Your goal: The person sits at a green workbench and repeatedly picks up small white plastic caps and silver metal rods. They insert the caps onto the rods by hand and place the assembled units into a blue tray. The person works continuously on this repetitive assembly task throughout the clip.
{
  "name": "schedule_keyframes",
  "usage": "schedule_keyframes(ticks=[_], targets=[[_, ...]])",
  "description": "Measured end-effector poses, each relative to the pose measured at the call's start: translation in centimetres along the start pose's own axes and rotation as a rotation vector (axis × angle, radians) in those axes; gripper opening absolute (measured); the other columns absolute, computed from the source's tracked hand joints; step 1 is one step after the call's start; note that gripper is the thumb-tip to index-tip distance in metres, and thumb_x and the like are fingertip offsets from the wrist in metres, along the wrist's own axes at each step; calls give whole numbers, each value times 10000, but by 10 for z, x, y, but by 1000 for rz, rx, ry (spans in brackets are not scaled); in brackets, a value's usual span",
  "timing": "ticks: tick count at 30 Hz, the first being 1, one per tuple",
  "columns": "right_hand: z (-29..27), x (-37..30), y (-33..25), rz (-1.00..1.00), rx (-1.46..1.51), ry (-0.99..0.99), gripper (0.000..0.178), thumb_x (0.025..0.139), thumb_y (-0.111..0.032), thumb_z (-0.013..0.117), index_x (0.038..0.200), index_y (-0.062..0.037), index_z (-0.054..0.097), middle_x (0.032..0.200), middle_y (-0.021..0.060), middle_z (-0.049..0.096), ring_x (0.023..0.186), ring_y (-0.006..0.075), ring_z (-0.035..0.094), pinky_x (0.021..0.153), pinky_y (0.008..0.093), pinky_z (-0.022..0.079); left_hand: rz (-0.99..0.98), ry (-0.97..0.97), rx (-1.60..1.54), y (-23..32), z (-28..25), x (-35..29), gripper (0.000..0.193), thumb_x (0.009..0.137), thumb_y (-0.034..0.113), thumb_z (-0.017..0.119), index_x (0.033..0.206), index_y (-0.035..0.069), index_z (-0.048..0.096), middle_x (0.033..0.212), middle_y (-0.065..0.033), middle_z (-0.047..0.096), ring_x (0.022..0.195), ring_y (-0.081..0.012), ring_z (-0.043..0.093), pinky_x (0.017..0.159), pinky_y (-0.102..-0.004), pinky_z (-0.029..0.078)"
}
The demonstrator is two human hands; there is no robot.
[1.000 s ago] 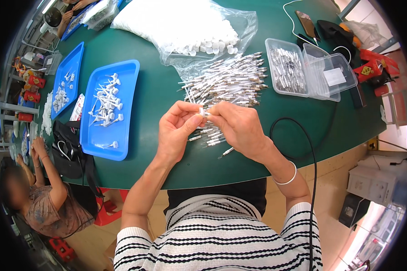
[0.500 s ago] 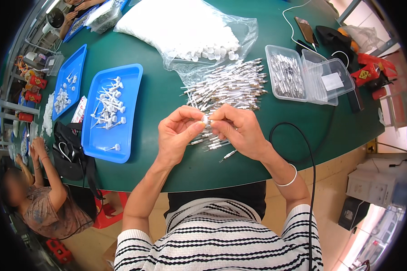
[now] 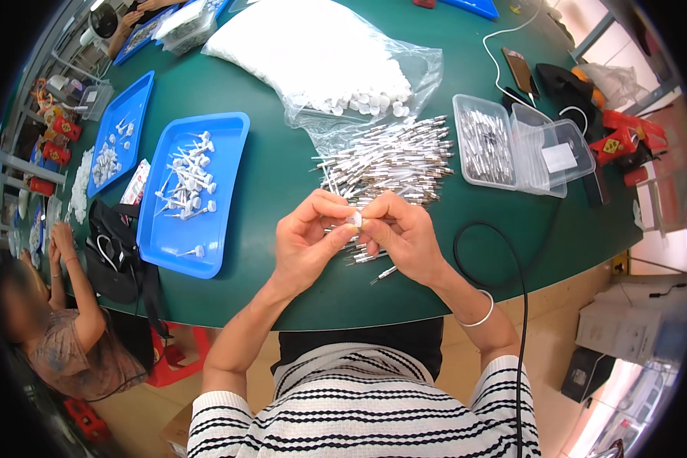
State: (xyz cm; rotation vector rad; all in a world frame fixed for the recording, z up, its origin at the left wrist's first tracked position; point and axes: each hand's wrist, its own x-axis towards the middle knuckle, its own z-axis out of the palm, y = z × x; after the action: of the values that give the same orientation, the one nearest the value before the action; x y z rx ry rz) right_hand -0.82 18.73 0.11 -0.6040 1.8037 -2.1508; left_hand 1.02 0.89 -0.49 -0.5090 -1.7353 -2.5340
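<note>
At the far left, off the table's left edge, we see another person seated, one arm point(image 3: 75, 282) raised toward the table. On the green table point(image 3: 282, 175), near its left edge, lies a narrow blue tray point(image 3: 122, 130) of small white pieces. Just right of it sits a larger blue tray point(image 3: 229, 191) holding white-capped pins, and a black bag point(image 3: 114, 252) hangs over the table edge beside that tray.

Near the front edge, at the middle of the table, our two hands meet. The left hand point(image 3: 305, 248) has its fingers curled, thumb and forefinger pinching a small white cap point(image 3: 354, 220). The right hand point(image 3: 404, 237) faces it, its fingertips pinching the same small piece from the other side, so the two hands touch around it. We cannot tell whether a pin is already seated in the cap. A few loose metal pins point(image 3: 370, 259) lie on the table directly under the hands.

Just behind the hands is a heap of metal pins point(image 3: 393, 156). Behind that, toward the far edge, lies a clear plastic bag of white caps point(image 3: 320, 53), its mouth open toward the heap.

To the right stands a clear plastic box point(image 3: 485, 145) of metal parts, with its lid point(image 3: 557, 156) laid beside it. A black cable point(image 3: 504, 229) loops over the front edge at the right. A phone point(image 3: 520, 70) and red items point(image 3: 626, 141) sit near the right edge.
</note>
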Motion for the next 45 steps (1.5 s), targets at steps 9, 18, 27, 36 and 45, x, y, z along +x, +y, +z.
schedule_keyframes(ticks=[9,18,27,36,45], targets=[[-5,10,-4,24,-16,-68,159,957,-114,544,1010,22,608,787,53,615,703,100,615,637,225,520,52,64,322,18,6,2,210,804,-64,667,1009,-44,625,1000,-109,579,908,-157,585,809,-278,491],[-4,6,0,7,-46,-48,154,953,-102,547,975,28,627,794,56,620,688,99,608,622,226,511,78,-48,314,13,-3,5,220,815,-89,633,1029,-41,629,1013,-113,567,934,-173,576,822,-293,490],[2,9,11,-121,-22,156,124,932,-41,568,1027,36,588,891,79,636,813,134,650,708,250,538,125,194,322,13,8,6,192,800,27,706,963,-2,609,946,-69,609,809,-114,592,747,-246,488],[1,8,8,-183,-166,126,114,881,-13,628,989,19,613,909,69,653,835,135,655,746,248,526,127,199,422,7,7,3,158,806,21,699,917,-7,590,860,-61,628,742,-114,610,695,-236,494],[2,10,6,-130,-30,115,119,860,16,644,979,14,636,919,74,660,846,122,638,756,240,508,-125,186,98,11,4,1,79,902,51,605,932,-20,588,870,-36,602,787,-88,600,709,-222,476]])
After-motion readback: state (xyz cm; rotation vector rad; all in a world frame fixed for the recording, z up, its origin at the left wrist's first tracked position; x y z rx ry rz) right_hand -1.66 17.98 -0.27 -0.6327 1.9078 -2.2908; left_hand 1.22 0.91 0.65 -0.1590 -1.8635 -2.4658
